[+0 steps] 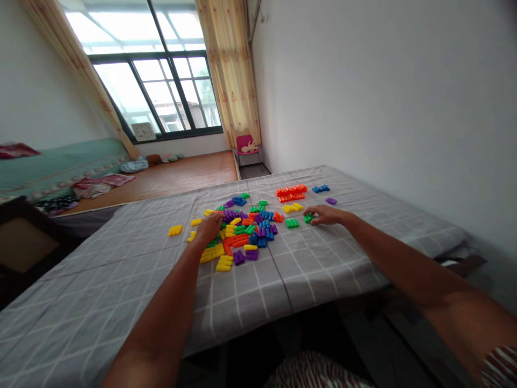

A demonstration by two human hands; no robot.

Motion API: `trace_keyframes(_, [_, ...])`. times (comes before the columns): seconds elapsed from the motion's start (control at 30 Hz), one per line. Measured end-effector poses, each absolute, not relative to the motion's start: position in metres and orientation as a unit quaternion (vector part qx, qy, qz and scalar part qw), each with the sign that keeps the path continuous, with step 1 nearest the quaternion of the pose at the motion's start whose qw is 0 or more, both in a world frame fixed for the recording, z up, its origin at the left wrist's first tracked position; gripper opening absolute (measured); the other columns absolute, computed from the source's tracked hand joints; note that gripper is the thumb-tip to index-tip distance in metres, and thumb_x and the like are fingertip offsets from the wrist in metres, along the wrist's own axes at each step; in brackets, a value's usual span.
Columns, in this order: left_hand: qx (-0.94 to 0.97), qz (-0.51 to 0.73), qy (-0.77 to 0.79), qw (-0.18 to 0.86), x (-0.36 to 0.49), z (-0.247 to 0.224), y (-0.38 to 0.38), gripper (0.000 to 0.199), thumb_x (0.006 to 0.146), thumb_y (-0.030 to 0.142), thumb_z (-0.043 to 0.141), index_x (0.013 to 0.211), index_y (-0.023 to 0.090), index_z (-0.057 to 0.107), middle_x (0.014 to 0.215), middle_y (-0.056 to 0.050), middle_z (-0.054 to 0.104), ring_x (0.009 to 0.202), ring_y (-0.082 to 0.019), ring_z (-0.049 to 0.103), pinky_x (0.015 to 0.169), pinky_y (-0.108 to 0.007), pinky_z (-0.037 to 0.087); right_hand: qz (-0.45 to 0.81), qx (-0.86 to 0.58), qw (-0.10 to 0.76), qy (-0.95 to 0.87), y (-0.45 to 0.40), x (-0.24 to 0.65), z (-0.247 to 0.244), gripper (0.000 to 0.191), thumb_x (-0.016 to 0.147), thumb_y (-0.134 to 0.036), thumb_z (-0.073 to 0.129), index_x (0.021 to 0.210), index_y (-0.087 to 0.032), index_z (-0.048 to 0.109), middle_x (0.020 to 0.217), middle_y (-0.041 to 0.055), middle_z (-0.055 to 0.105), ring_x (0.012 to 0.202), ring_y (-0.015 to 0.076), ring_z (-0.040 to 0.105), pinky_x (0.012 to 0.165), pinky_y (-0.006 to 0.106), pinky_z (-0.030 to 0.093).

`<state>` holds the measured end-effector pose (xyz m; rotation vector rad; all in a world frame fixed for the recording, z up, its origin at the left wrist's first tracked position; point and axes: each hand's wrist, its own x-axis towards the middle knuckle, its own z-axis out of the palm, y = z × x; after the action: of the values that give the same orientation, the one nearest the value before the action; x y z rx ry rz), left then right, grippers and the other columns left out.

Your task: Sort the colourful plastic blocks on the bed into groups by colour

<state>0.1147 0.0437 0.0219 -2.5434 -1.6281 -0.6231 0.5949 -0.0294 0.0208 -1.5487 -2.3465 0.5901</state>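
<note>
My right hand (322,215) has its fingers closed on a green plastic block (308,219) that rests on the cloth. Just left of it lies another group of green blocks (291,223), with yellow blocks (292,208) behind. My left hand (210,226) reaches into the left side of a mixed pile of blocks (242,229) in yellow, orange, purple, blue and green. Its fingers are bunched and point down, and what lies under the fingertips is hidden. The blocks look like short ribbed tubes, many joined side by side.
Orange blocks (291,193) stand in rows at the back, with blue blocks (321,188) and a purple block (331,201) to their right. Yellow blocks (175,230) lie apart on the left. A grey checked cloth (323,269) covers the table beside a white wall (363,97).
</note>
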Motion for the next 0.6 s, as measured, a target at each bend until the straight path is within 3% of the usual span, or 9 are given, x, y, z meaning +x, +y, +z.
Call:
trace_keyframes(0.27, [-0.852, -0.115, -0.505, 0.076, 0.113, 0.041, 0.021, 0.037, 0.093, 0.036, 0.034, 0.101, 0.023, 0.068, 0.106, -0.009, 0.069, 0.101, -0.024, 0.063, 0.087, -0.036, 0.048, 0.205, -0.525, 0.16, -0.81, -0.032, 0.599, 0.022, 0.043, 0.067, -0.04, 0.068, 0.106, -0.022, 0.069, 0.102, 0.0061, 0.071, 0.095, 0.0243, 0.065, 0.088, 0.036, 0.049])
trace_keyframes(0.43, [-0.833, -0.15, -0.529, 0.064, 0.1, 0.029, 0.021, 0.039, 0.095, 0.039, 0.032, 0.104, 0.023, 0.066, 0.111, -0.009, 0.068, 0.104, -0.022, 0.061, 0.091, -0.035, 0.046, 0.21, -0.537, 0.197, -0.793, -0.028, 0.6, 0.018, 0.042, 0.067, -0.039, 0.07, 0.105, -0.02, 0.068, 0.107, 0.0079, 0.07, 0.096, 0.0241, 0.066, 0.086, 0.036, 0.051])
trace_keyframes(0.6, [-0.798, -0.184, -0.572, 0.034, 0.087, 0.018, 0.03, 0.045, 0.095, 0.04, 0.027, 0.104, 0.018, 0.065, 0.104, -0.011, 0.069, 0.097, -0.022, 0.063, 0.086, -0.034, 0.048, 0.234, -0.511, 0.243, -0.791, -0.016, 0.582, 0.028, 0.045, 0.071, -0.044, 0.068, 0.108, -0.019, 0.067, 0.11, 0.0088, 0.069, 0.096, 0.0231, 0.066, 0.085, 0.037, 0.051])
